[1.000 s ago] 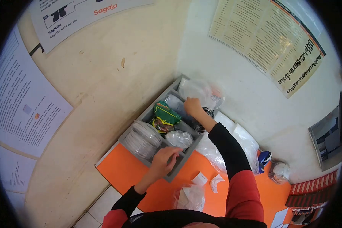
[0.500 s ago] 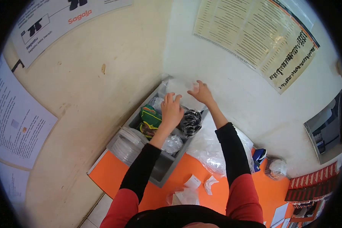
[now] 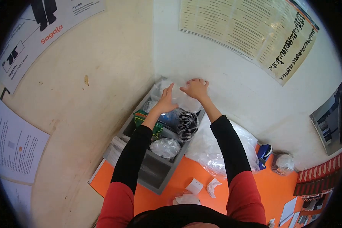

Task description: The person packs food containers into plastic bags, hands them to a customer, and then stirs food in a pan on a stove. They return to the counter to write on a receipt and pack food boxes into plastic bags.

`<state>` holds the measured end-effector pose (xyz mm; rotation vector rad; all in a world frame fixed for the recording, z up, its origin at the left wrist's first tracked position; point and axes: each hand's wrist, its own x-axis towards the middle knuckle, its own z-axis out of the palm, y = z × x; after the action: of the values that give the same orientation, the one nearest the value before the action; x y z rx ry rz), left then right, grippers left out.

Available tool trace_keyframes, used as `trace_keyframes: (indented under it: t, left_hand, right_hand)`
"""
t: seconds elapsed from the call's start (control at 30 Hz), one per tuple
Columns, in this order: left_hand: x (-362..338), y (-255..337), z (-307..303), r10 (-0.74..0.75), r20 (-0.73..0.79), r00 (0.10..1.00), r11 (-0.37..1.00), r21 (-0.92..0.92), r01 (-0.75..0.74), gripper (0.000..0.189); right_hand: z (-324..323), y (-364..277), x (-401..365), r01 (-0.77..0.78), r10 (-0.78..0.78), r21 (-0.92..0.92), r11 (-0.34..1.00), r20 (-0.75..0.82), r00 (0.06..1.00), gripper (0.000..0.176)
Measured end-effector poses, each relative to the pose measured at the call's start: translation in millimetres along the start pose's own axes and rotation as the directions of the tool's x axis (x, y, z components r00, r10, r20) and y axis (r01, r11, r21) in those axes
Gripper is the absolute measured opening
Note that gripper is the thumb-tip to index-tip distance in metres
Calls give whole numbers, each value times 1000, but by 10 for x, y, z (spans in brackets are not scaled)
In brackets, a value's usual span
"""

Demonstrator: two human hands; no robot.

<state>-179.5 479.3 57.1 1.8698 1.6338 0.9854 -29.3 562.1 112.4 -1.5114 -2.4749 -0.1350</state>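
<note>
A grey compartment tray (image 3: 163, 186) sits slantwise in the corner. At its far end lies translucent plastic (image 3: 184, 102), like a bag or sheets. My left hand (image 3: 165, 102) is over the plastic's left side, thumb and fingers apart. On its upper edge rests my right hand (image 3: 197, 89), thumb spread from loosely bent fingers. Nearer compartments hold a black bundle in clear wrap (image 3: 187, 125), a green packet (image 3: 155, 131) partly behind my left arm, and a crumpled clear plastic bag (image 3: 165, 147). Stacked clear plastic lids (image 3: 116, 149) are partly hidden by my left sleeve.
The tray stands on an orange table (image 3: 159, 205) against two walls. A large white plastic bag (image 3: 205, 148) lies to its right, with a blue item (image 3: 264, 155) and a wrapped white bundle (image 3: 284, 164) beyond. White paper pieces (image 3: 194, 186) lie in front.
My right hand has moved left and closer to my left hand, its fingers more bent over the plastic. My left hand has reached a little farther up. The camera view has shifted slightly.
</note>
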Motion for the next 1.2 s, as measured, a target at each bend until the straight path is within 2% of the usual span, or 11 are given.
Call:
trace_keyframes:
  t: [0.13, 0.27, 0.43, 0.53, 0.63, 0.77, 0.83, 0.93, 1.03, 1.13, 1.2]
  left_hand:
    - [176, -117, 5, 136, -206, 969, 985, -77, -154, 101]
    - [153, -47, -380, 92, -84, 992, 974, 214, -72, 102]
    - [-109, 496, -905, 134, -50, 990, 903, 419, -101, 106]
    - [-392, 631, -872, 476, 76, 876, 559, 743, -368, 99]
    - [-402, 77, -487, 343, 286, 895, 810, 393, -436, 81]
    - [-361, 51, -402, 208, 442, 872, 836, 383, -394, 62]
    - [-429, 34, -359, 248, 449, 858, 790, 419, -447, 57]
    - [-517, 80, -323, 215, 421, 881, 753, 504, -424, 56]
    - [-582, 97, -302, 198, 412, 890, 728, 546, -415, 59]
    - [-571, 46, -291, 132, 445, 886, 741, 550, -386, 63]
    - [-573, 242, -443, 22, 513, 858, 817, 485, -311, 72]
  right_hand:
    - [110, -20, 29, 84, -84, 64, 994, 2, 996, 53]
    - [114, -63, 14, 91, -179, 631, 770, 77, 981, 47]
    - [-427, -173, -206, 297, -400, 655, 694, 8, 916, 46]
    - [-193, -284, -296, 388, -573, 561, 731, 197, 795, 47]
    - [-57, -426, -366, 432, -613, 449, 782, 429, 664, 43]
    - [46, -256, 108, 376, -601, 469, 799, 635, 485, 33]
    - [-75, -182, 295, 311, -471, 422, 851, 356, 807, 31]
    - [444, -210, 482, 192, -204, 89, 977, 151, 967, 31]
    - [843, -235, 456, 258, -248, -127, 958, 92, 964, 31]
    - [593, -260, 443, 174, -174, 5, 985, 109, 979, 29]
    - [514, -152, 418, 228, -218, 236, 945, -70, 974, 25]
